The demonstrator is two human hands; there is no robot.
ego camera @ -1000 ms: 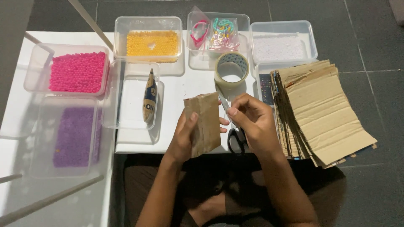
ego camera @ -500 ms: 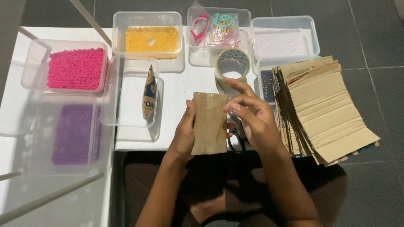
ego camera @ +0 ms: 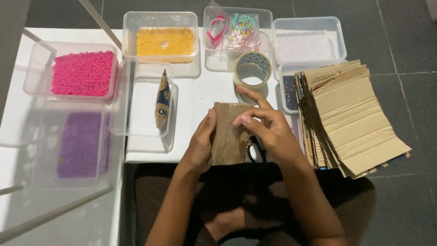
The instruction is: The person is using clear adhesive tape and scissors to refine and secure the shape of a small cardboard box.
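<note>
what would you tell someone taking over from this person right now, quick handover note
Left hand: grips the left edge of a small cardboard piece, held upright over the white table.
Right hand: fingers press on the piece's right side and front.
Nearby: scissors lie under the right hand, a tape roll just behind, and a stack of cardboard sheets to the right.
Done: one piece is in hand.
Left: no tape on it that I can see; the stack is untouched.

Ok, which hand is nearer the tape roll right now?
Right. The right hand has its index finger stretched up almost to the tape roll; the left hand grips the cardboard piece lower and further left.
</note>
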